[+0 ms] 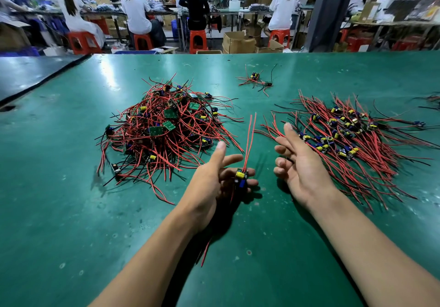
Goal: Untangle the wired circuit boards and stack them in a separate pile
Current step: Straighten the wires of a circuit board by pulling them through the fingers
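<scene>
A tangled heap of small circuit boards with red and black wires [164,130] lies on the green table, left of centre. To the right spreads a laid-out pile of boards with wires [345,135]. My left hand [214,178] holds one small board with a yellow capacitor [241,177] in its fingers, thumb raised; the board's red wires stick up and away. My right hand [300,161] hovers open beside it, fingers relaxed, at the near left edge of the right pile and holding nothing.
A few loose boards with wires [256,80] lie farther back on the green table [71,211]. More wires show at the far right edge [433,99]. Beyond the table, several people sit on red stools at benches among cardboard boxes.
</scene>
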### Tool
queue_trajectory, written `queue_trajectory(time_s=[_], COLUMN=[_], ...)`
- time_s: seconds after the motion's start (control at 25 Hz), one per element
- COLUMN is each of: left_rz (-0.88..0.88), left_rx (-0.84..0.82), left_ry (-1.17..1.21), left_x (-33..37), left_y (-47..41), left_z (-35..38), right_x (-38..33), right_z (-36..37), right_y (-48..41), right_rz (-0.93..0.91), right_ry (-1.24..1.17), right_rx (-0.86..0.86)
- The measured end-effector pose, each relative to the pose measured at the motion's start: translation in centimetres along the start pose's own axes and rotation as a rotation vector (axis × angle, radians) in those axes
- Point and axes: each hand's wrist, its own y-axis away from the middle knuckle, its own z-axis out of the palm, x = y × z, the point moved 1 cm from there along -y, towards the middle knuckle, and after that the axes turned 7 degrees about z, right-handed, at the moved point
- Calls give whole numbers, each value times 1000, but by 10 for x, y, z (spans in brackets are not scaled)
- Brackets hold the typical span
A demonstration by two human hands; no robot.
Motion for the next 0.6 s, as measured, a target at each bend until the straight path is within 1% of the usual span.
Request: queue_trajectory(time_s=[0.12, 0.2, 0.32, 0.4, 0.48, 0.6], left_rz=[-18, -1, 29, 33, 28, 29], left_rx=[-24, -32, -48, -91, -123, -117], left_ry=[46, 35, 37, 32, 25, 28], left_x=[1, 1, -1, 2, 3, -1], left_y=[-2, -3, -5, -2, 0, -3], left_z=[-3, -4, -7, -7, -6, -6], right_x=[3, 6, 18, 30, 35, 24], right_z=[2, 4, 12, 17, 19, 12], right_y=[4, 9, 20, 24, 24, 14], right_rz=[-99, -194, -355, -518, -598, -625], right_ry=[121, 273, 663, 886, 929, 905], right_rx=[-38, -90, -201, -226, -189, -96])
